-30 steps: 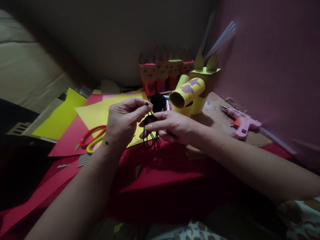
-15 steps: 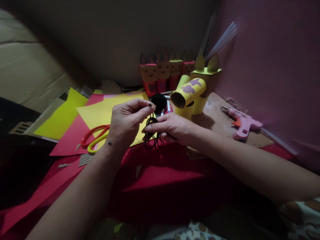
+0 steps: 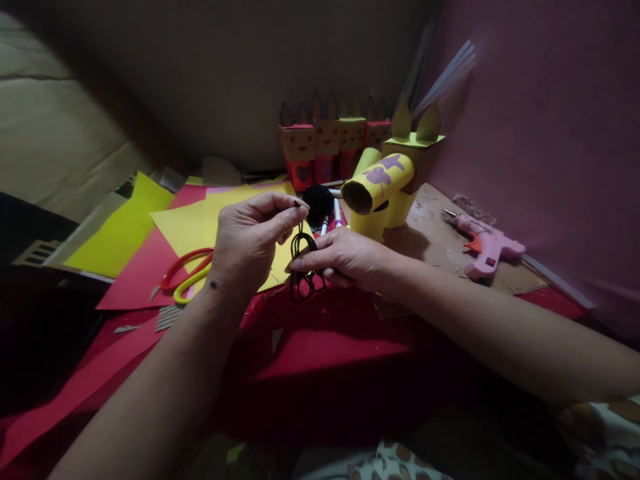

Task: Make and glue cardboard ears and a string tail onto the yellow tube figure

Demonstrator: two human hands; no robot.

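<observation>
A looped bundle of thin black cord [image 3: 301, 288] hangs between my two hands. My left hand [image 3: 253, 237] pinches the cord's upper end between thumb and forefinger. Lower and to the right, my right hand [image 3: 345, 259] grips the loops, with several of them drooping below its fingers. Just behind the hands lies a round black ball [image 3: 319, 204], perhaps of the same cord. White-bodied markers [image 3: 337, 212] lie beside it. Scissors with red and yellow handles [image 3: 186, 273] rest left of my left wrist, their blades hidden.
Yellow card tubes with purple shapes [image 3: 383, 181] and an eared yellow box figure [image 3: 415, 143] stand at right. Several red box figures [image 3: 301, 157] line the back wall. A pink glue gun [image 3: 487, 245] lies on cardboard at right. Yellow paper [image 3: 195, 223] and red paper [image 3: 133, 280] spread left.
My left hand has shifted slightly left and up, drawing the pinched cord a little further from the loops. My right hand stays almost in place, holding the bundle.
</observation>
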